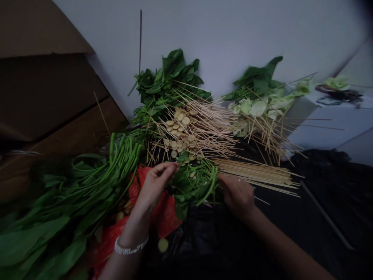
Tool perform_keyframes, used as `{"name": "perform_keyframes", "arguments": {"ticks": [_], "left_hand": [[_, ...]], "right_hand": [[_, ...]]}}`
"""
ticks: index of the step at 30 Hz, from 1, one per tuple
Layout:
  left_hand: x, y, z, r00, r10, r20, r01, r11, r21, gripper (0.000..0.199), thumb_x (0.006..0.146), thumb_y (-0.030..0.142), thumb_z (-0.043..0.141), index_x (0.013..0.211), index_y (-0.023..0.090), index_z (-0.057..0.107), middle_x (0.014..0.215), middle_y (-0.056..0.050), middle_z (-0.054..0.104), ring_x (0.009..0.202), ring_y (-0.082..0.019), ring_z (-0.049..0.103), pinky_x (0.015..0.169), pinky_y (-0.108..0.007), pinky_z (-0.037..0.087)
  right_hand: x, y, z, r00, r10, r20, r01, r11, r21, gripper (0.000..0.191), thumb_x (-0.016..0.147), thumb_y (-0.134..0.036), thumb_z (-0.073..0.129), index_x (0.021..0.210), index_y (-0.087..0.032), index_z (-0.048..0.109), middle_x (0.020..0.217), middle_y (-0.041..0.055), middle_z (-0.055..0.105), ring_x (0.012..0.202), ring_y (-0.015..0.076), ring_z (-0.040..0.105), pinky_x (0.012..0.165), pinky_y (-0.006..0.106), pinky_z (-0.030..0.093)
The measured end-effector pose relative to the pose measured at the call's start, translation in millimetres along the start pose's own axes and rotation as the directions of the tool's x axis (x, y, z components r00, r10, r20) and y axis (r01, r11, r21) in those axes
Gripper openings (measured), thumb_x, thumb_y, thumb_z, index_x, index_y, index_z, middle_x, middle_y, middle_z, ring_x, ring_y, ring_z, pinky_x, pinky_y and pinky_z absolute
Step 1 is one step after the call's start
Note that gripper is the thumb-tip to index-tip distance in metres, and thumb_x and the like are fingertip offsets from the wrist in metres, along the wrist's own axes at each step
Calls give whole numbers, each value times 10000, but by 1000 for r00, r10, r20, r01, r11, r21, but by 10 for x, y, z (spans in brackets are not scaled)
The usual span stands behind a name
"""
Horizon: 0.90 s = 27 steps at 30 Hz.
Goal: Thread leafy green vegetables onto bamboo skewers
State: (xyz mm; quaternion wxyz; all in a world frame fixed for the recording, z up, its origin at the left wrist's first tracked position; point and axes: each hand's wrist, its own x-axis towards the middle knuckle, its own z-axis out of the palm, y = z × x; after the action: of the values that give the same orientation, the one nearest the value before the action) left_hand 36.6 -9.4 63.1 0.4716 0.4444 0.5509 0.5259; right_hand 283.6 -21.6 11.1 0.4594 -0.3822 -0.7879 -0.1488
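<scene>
Leafy greens (189,190) in a loose bunch on black plastic sheeting (192,243), long stems curving toward the lower right, between the two hands. Left hand (155,184) just beside the bunch on its left side, fingers lying together and slightly curved, tips reaching over the bunch's top edge, with no clear pinch on anything; beaded bracelet (130,246) around the wrist. Right hand (237,196) just beside the bunch on its right side, fingers curled inward, tips at the stems, though whether pinching or only touching, impossible to tell. Right of the bunch, a tidy row of wooden skewers (253,174), its near ends almost at the right hand. Just beyond the bunch, pale round slices (179,130) among scattered skewers. Below and left of the bunch, a crumpled red plastic bag (170,217), partly under the left wrist; below it, a single pale round piece (163,245) on the sheeting. Farther left, a heap of long-stemmed greens (87,182). Well beyond the bunch, darker broad leaves (171,74) against a pale wall (221,35), with pale green leaves (258,109) to their right and a cardboard box (43,81) far to the left.
</scene>
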Motion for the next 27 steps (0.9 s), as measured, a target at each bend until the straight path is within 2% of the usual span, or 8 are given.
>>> {"name": "perform_keyframes", "arguments": {"ticks": [2, 4, 8, 10, 14, 18, 23, 27], "left_hand": [[137, 5, -40, 990, 144, -14, -139, 973, 186, 212, 739, 357, 751, 867, 191, 781, 874, -64, 757, 824, -199, 659, 762, -262, 474], [233, -75, 4, 970, 229, 78, -241, 883, 403, 150, 782, 293, 700, 873, 207, 783, 916, -70, 759, 878, -224, 661, 821, -295, 463], [292, -300, 156, 956, 202, 212, -292, 597, 747, 202, 805, 263, 671, 979, 224, 764, 974, -97, 757, 988, -285, 630, 875, -361, 440], [283, -348, 159, 952, 171, 255, -307, 512, 802, 228, 813, 276, 666, 1018, 222, 751, 995, -105, 752, 997, -294, 620, 881, -372, 434], [278, -316, -4, 930, 174, 324, -367, 505, 781, 290, 911, 239, 500, 1095, 218, 723, 1081, -109, 732, 1015, -276, 622, 906, -376, 428], [303, -252, -178, 912, 175, 370, -408, 470, 783, 282, 776, 144, 631, 1013, 239, 751, 977, -84, 742, 981, -271, 615, 893, -377, 429], [281, -87, -260, 948, 221, 229, -318, 692, 648, 93, 748, 256, 680, 783, 216, 756, 852, -62, 721, 846, -230, 635, 811, -336, 459], [209, 47, -237, 993, 116, 10, -115, 959, 257, 249, 730, 418, 733, 836, 193, 709, 735, -12, 691, 633, -148, 607, 592, -236, 459]], "right_hand": [[17, 54, -22, 1000, 22, -10, -22, 999, -44, 295, 884, -48, 512, 1125, -174, 627, 699, 23, 687, 592, 132, 608, 596, 261, 394], [25, 79, -27, 1000, 17, -15, -18, 998, -64, 291, 880, -46, 523, 1121, -172, 627, 707, 23, 690, 591, 135, 610, 584, 266, 381], [25, 62, -8, 1000, -4, -17, 3, 999, -44, 306, 870, -35, 530, 1127, -168, 629, 709, 23, 683, 601, 140, 609, 594, 271, 392], [23, 42, 3, 1000, -16, -12, 16, 1000, -12, 326, 867, -28, 521, 1142, -166, 626, 711, 25, 678, 618, 141, 613, 608, 265, 408], [7, 18, 15, 1000, -28, 5, 28, 1000, 13, 339, 866, -15, 508, 1149, -167, 616, 719, 26, 681, 623, 136, 612, 616, 257, 419], [-18, 14, 22, 999, -35, -1, 36, 999, 19, 344, 854, -3, 521, 1148, -157, 611, 759, 46, 698, 652, 146, 627, 636, 264, 429], [-30, 13, 25, 1000, -28, 1, 28, 999, 38, 367, 856, -15, 515, 1175, -169, 609, 772, 45, 705, 651, 138, 629, 630, 256, 427], [-42, 1, 31, 999, -40, 16, 39, 997, 66, 386, 861, -19, 517, 1204, -173, 600, 751, 37, 703, 643, 137, 629, 627, 256, 432]]}}
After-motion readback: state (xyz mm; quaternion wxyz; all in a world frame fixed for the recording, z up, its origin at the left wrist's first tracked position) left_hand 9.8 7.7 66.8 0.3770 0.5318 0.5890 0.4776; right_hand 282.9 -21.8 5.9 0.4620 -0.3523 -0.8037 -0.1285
